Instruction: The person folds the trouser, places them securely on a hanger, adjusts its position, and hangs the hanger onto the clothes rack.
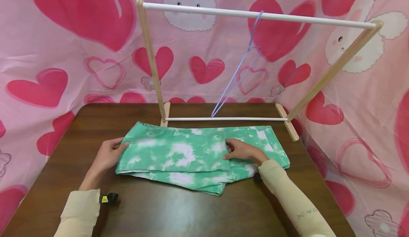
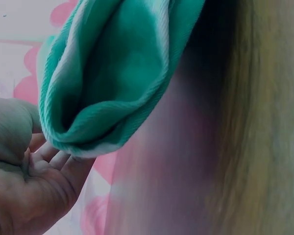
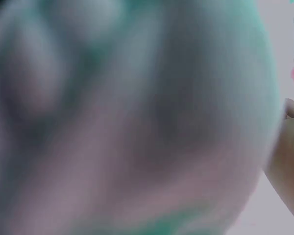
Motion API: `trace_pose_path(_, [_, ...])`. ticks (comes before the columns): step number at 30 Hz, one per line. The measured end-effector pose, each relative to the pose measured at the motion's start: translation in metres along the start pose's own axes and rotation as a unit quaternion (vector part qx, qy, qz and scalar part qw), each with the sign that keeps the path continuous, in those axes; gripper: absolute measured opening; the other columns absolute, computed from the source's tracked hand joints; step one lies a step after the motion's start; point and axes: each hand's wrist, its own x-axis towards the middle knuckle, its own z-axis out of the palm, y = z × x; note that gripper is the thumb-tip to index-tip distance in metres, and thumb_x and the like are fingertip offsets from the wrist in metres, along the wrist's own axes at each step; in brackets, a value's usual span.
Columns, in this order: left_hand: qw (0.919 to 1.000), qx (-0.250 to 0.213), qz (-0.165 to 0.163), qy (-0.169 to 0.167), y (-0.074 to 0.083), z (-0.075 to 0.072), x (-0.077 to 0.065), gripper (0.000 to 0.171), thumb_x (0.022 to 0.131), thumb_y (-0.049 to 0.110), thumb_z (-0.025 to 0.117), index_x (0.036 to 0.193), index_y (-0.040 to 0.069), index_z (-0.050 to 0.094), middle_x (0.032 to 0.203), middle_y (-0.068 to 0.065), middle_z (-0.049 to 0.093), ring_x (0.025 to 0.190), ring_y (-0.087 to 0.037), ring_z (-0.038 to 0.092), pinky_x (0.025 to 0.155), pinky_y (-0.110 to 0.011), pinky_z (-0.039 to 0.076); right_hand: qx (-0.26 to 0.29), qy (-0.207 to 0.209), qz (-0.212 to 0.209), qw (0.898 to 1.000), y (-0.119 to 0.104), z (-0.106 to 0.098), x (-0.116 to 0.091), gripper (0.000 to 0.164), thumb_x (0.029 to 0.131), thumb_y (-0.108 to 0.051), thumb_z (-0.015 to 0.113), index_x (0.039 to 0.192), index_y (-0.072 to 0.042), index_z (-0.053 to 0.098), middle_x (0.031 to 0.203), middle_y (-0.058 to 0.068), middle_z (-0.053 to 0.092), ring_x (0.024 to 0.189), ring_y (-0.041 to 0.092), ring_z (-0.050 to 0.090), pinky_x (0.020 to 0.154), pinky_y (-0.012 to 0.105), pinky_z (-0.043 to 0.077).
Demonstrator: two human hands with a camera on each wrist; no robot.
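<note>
A green and white tie-dye garment (image 1: 182, 152) lies folded in layers on the table; its exact kind cannot be told. At its left end my left hand (image 1: 110, 154) pinches the edge, thumb on top and fingers behind. From close by, the left wrist view shows that folded edge (image 2: 120, 107) with a hollow between layers, and the left hand (image 2: 36, 181) beside it. My right hand (image 1: 241, 149) grips the right edge of the upper layer, above the wider lower layer. Blurred cloth (image 3: 137, 122) fills most of the right wrist view, hiding the right fingertips.
Behind the garment stands a rack with wooden posts (image 1: 151, 63) and a white top rail (image 1: 204, 10). A blue hanger (image 1: 234, 75) hangs from that rail. The brown table (image 1: 179, 215) extends in front, and a pink heart-patterned cloth (image 1: 76, 59) covers the walls.
</note>
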Motion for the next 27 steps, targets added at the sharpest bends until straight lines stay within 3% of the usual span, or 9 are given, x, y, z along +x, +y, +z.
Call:
trace_pose_path(8, [0.9997, 0.009, -0.019, 0.010, -0.009, -0.011, -0.005, 0.058, 0.107, 0.032, 0.052, 0.144, -0.012, 0.047, 0.113, -0.030, 0.070, 0.070, -0.014, 0.066, 0.061, -0.027, 0.057, -0.034, -0.022, 0.011, 0.999, -0.019, 0.005, 0.010, 0.037, 0.093, -0.024, 0.076, 0.089, -0.007, 0.044, 0.076, 0.003, 0.043, 0.069, 0.016, 0.037, 0.066, 0.032, 0.033])
trace_pose_path(15, [0.9992, 0.021, -0.015, 0.030, -0.014, -0.018, -0.008, 0.057, 0.108, 0.032, 0.051, 0.144, -0.012, 0.048, 0.117, -0.033, 0.068, 0.070, -0.011, 0.064, 0.060, -0.026, 0.055, -0.069, -0.033, 0.012, 0.997, -0.027, 0.010, 0.018, 0.037, 0.092, -0.027, 0.077, 0.090, -0.008, 0.046, 0.078, 0.004, 0.045, 0.070, 0.016, 0.040, 0.066, 0.032, 0.034])
trace_pose_path(27, [0.9978, 0.018, -0.045, 0.045, -0.024, -0.025, -0.008, 0.060, 0.107, 0.036, 0.050, 0.145, -0.011, 0.046, 0.125, -0.035, 0.064, 0.072, -0.011, 0.064, 0.061, -0.026, 0.055, -0.085, -0.033, 0.007, 0.996, -0.042, 0.018, 0.028, 0.035, 0.092, -0.024, 0.077, 0.089, -0.008, 0.046, 0.077, 0.004, 0.045, 0.068, 0.016, 0.040, 0.065, 0.031, 0.034])
